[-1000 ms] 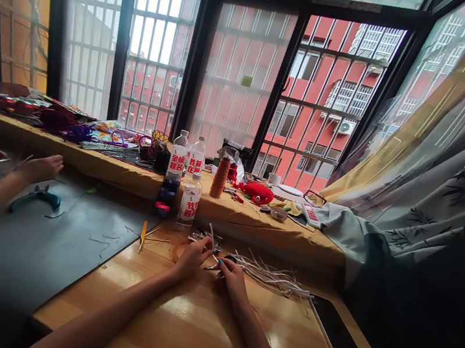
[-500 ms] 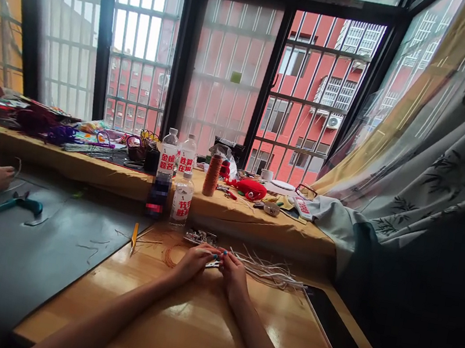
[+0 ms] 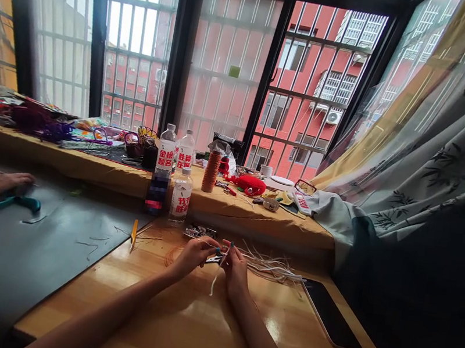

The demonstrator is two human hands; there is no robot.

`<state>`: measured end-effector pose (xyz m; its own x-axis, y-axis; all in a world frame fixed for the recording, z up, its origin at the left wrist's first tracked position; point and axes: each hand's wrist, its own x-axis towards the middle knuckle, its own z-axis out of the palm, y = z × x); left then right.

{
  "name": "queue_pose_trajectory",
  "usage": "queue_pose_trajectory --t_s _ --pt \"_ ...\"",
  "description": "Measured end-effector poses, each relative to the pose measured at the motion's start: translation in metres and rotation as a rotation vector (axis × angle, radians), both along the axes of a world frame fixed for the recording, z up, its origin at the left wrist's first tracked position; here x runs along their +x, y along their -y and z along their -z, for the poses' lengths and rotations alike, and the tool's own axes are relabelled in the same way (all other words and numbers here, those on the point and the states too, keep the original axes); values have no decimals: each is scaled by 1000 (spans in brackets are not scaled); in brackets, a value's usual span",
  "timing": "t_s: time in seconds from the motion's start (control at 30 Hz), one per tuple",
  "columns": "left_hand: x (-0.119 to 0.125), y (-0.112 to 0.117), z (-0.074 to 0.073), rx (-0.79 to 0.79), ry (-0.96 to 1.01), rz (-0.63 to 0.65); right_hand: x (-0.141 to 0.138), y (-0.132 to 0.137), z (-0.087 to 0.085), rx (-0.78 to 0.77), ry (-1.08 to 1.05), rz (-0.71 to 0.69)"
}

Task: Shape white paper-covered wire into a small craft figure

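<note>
My left hand (image 3: 191, 257) and my right hand (image 3: 236, 270) meet over the wooden table, each closed in a pinch. Between their fingertips runs a thin white cord (image 3: 216, 277), whose loose end hangs below the right fingers. Just under the hands lies a black-and-silver item (image 3: 213, 259), mostly covered. To the right, a bundle of pale cords (image 3: 273, 267) spreads across the wood. Left of my left hand sits a coil of thin copper-coloured wire (image 3: 170, 255). Behind my hands is a tray of small shiny parts (image 3: 200, 232).
A phone (image 3: 332, 314) with a cable lies at right. A yellow tool (image 3: 133, 233) rests near the grey mat (image 3: 69, 254). A co-worker's hand (image 3: 8, 182) is beside teal pliers (image 3: 11, 205). Bottles (image 3: 180, 198), a thread spool (image 3: 210, 172) and a red plush (image 3: 250, 186) stand behind.
My fingers have shifted, and a length of white cord now hangs down from the right hand. The co-worker's hand has moved right, over the pliers. The view has tilted slightly.
</note>
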<state>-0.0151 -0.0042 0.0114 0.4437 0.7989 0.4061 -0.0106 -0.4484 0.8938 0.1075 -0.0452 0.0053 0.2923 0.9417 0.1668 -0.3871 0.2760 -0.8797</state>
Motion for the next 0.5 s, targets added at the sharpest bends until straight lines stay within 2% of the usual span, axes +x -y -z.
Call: queue_pose_trajectory --t_s 0.13,0.23,0.33,0.5 --pt "-2 2 -3 219 11 -157 -5 -5 7 -29 34 -118" --pt "-5 1 -3 343 -10 -233 -5 -8 14 -61 85 -152" --pt "-5 -2 0 362 -38 -223 -4 -8 15 -65 53 -133" --pt "-3 -1 3 331 -49 -164 -5 -3 7 -91 -89 -36"
